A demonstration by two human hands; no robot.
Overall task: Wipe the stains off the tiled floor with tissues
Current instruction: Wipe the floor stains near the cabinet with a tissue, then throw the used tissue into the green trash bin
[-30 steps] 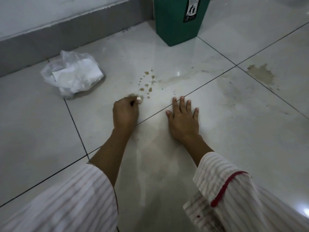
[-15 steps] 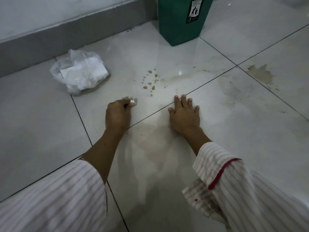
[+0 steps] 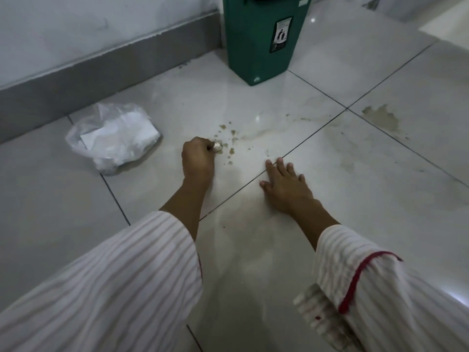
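Observation:
My left hand (image 3: 198, 161) grips a small wad of tissue (image 3: 217, 146) and presses it on the white tiled floor (image 3: 253, 250), at the left edge of a cluster of brown spots (image 3: 229, 142). A faint brown smear (image 3: 266, 132) trails right from the spots. My right hand (image 3: 284, 184) lies flat on the floor with fingers spread, across a tile joint. A larger brown stain (image 3: 380, 119) sits on the tile at the far right.
A clear plastic bag of white tissues (image 3: 114, 138) lies on the floor at the left. A green bin (image 3: 261, 39) stands at the back by the grey skirting (image 3: 101, 72). Striped sleeves cover both forearms.
My left hand with the tissue wad has slid back up to the brown spots after pulling toward me. My right hand stays flat on the floor. The camera has shifted.

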